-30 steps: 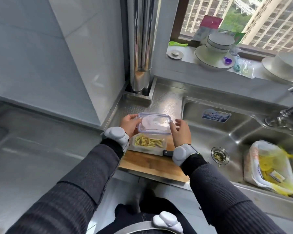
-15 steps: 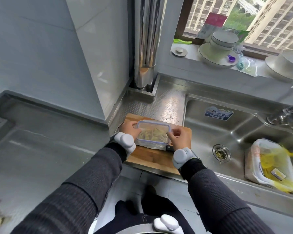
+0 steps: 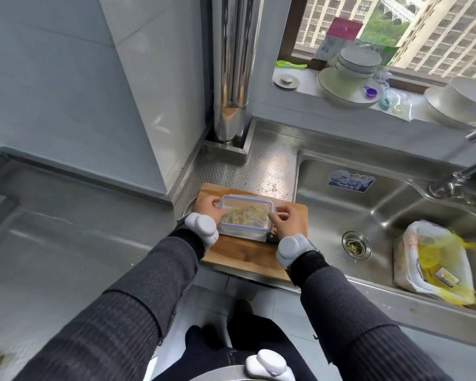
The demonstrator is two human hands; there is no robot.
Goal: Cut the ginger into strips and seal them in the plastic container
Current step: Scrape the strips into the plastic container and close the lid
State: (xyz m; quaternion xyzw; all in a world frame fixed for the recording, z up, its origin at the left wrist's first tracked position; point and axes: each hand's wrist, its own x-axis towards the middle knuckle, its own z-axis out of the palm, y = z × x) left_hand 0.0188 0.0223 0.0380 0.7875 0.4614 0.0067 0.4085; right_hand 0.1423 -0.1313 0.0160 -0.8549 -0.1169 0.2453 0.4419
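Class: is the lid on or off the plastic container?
On. The blue-rimmed clear lid lies flat over the plastic container, ginger strips visible through it. Latches: cannot tell.

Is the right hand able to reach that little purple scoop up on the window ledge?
Probably yes, but not this instant. The right hand is gripping the plastic container. Nothing stands between it and the purple scoop, only the open sink, and the arm is bent, so it looks able to stretch.
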